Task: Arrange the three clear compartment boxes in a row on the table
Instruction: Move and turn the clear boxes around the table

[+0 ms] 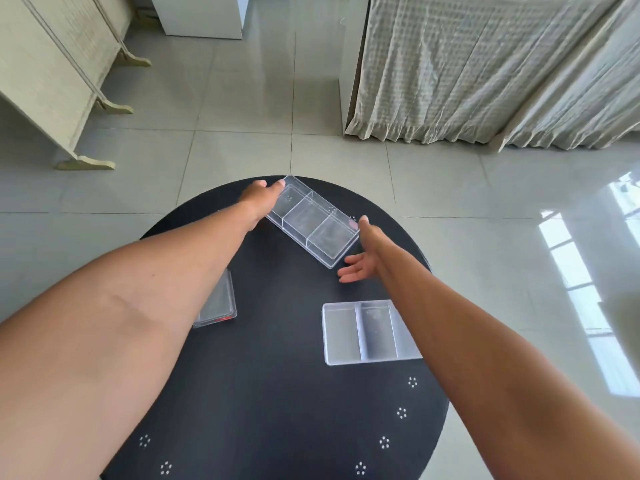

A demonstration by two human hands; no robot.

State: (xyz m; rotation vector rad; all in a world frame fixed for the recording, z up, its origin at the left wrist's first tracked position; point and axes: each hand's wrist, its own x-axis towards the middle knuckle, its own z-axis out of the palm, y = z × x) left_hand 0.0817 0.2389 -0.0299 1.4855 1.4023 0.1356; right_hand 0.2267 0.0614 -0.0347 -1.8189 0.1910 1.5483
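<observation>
Boxes: 3 on the table (270, 393) | your left hand (260, 199) grips the far box (313, 221), right hand (363, 261) spread beside it | left-edge box (218, 301) mostly hidden by your forearm; right-edge box (360, 332) partly hidden.

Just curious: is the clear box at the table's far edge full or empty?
Empty. Through the clear three-compartment plastic box only the round black table shows.
</observation>
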